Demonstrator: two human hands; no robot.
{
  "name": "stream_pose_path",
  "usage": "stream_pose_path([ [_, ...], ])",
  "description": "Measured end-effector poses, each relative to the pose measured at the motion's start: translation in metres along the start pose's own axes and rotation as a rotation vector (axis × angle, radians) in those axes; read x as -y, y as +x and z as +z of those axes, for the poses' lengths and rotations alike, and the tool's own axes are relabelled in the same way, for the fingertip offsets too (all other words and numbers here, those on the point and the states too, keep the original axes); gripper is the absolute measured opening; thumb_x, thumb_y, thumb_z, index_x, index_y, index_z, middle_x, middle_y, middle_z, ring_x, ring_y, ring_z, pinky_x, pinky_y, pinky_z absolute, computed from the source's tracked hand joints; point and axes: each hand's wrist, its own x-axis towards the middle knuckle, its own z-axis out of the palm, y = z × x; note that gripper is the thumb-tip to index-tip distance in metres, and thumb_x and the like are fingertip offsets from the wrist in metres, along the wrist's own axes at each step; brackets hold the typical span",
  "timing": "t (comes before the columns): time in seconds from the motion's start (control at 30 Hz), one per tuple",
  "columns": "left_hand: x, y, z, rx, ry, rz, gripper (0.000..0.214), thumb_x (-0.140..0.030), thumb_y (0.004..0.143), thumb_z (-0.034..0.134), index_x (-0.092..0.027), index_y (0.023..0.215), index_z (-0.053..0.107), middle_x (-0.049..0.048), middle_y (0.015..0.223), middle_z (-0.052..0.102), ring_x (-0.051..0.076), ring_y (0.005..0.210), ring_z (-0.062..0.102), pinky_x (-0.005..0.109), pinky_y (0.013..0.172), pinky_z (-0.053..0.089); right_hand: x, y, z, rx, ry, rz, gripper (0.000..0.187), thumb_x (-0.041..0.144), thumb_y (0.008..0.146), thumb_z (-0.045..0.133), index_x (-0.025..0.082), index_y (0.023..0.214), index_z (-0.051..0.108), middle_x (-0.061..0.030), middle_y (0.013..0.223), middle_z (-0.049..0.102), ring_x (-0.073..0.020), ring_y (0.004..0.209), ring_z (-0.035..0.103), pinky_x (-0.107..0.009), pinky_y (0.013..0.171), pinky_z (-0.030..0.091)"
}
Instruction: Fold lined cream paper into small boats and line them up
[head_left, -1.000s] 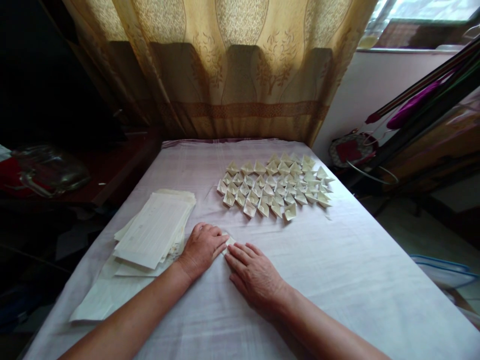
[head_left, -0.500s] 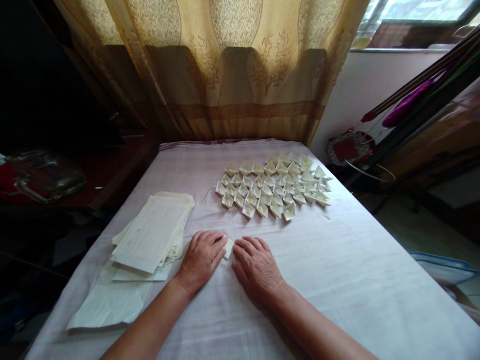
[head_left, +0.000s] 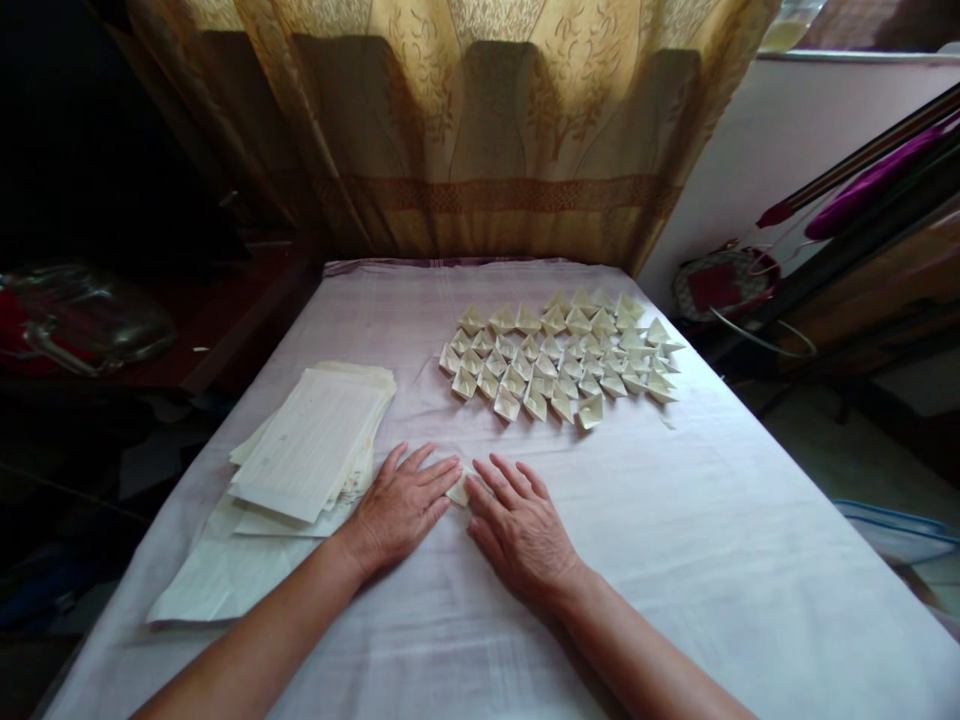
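A small piece of folded paper [head_left: 459,488] lies on the cloth between my hands, partly covered by fingertips. My left hand [head_left: 401,508] rests palm down on its left side, fingers stretched out and spread, the tips at the paper's edge. From the right, my right hand [head_left: 521,530] lies flat with spread fingers, its index finger touching or very near the paper. Beyond them stand several small folded paper boats [head_left: 546,368] in close rows. A stack of paper sheets [head_left: 307,440] sits left of my left hand.
A pale checked cloth [head_left: 675,560] covers the table. Behind it hangs a gold curtain [head_left: 480,130]. At the left is a dark red surface with a clear glass-like vessel [head_left: 97,325]. A patterned bag [head_left: 724,285] is beyond the right edge.
The fingers of both hands have spread and straightened around the small folded paper. The camera has tilted down slightly, and the paper boats and stack look unmoved.
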Motion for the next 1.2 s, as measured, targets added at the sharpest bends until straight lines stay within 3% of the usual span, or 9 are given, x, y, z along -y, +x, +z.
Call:
stream_pose_path([
  [0.17, 0.005, 0.002, 0.003, 0.028, -0.112, -0.051, 0.042, -0.032, 0.101, 0.042, -0.034, 0.142, 0.049, -0.0014, 0.146, 0.053, 0.024, 0.144, 0.033, 0.052, 0.119, 0.016, 0.006, 0.001, -0.005, 0.049, 0.053, -0.070, 0.036, 0.035, 0.096, 0.054, 0.026, 0.131, 0.058, -0.0060, 0.138, 0.058, -0.0256, 0.129, 0.046, -0.044, 0.111, 0.028],
  [0.4, -0.001, 0.012, 0.009, -0.114, -0.245, -0.210, 0.032, -0.024, 0.096, 0.053, -0.037, 0.122, 0.066, -0.0024, 0.130, 0.067, 0.025, 0.135, 0.046, 0.059, 0.115, 0.021, 0.014, 0.011, -0.011, 0.098, 0.007, -0.027, 0.026, 0.029, 0.093, 0.060, 0.026, 0.117, 0.064, -0.0060, 0.115, 0.067, -0.0242, 0.110, 0.056, -0.047, 0.109, 0.028],
  [0.63, -0.002, 0.016, 0.014, -0.180, -0.281, -0.237, 0.038, -0.013, 0.092, 0.053, -0.037, 0.116, 0.070, -0.0039, 0.124, 0.070, 0.025, 0.131, 0.051, 0.058, 0.114, 0.025, 0.023, -0.002, 0.009, -0.042, 0.063, 0.073, 0.033, 0.024, 0.095, 0.055, 0.027, 0.127, 0.059, -0.0065, 0.128, 0.063, -0.0226, 0.123, 0.051, -0.043, 0.110, 0.026],
  [0.87, -0.004, 0.020, 0.012, -0.205, -0.274, -0.273, 0.045, -0.005, 0.086, 0.051, -0.036, 0.111, 0.072, -0.0043, 0.120, 0.072, 0.026, 0.128, 0.053, 0.058, 0.113, 0.027, 0.031, -0.002, 0.012, -0.071, 0.076, 0.136, 0.033, 0.023, 0.095, 0.053, 0.027, 0.128, 0.059, -0.0072, 0.130, 0.062, -0.0226, 0.125, 0.051, -0.043, 0.109, 0.026],
  [1.07, -0.005, 0.019, 0.011, -0.239, -0.261, -0.264, 0.031, -0.018, 0.088, 0.057, -0.034, 0.109, 0.074, -0.0018, 0.119, 0.073, 0.026, 0.128, 0.053, 0.056, 0.113, 0.029, 0.032, -0.001, 0.008, -0.099, 0.102, 0.122, 0.035, 0.021, 0.093, 0.055, 0.027, 0.127, 0.059, -0.0071, 0.127, 0.062, -0.0225, 0.122, 0.051, -0.042, 0.108, 0.028],
  [1.2, -0.005, 0.020, 0.013, -0.249, -0.275, -0.297, 0.030, -0.018, 0.088, 0.058, -0.036, 0.106, 0.074, -0.0035, 0.117, 0.073, 0.024, 0.126, 0.055, 0.054, 0.112, 0.030, 0.031, -0.001, 0.008, -0.107, 0.121, 0.115, 0.034, 0.020, 0.093, 0.055, 0.027, 0.126, 0.059, -0.0066, 0.126, 0.062, -0.0218, 0.121, 0.050, -0.042, 0.107, 0.028],
])
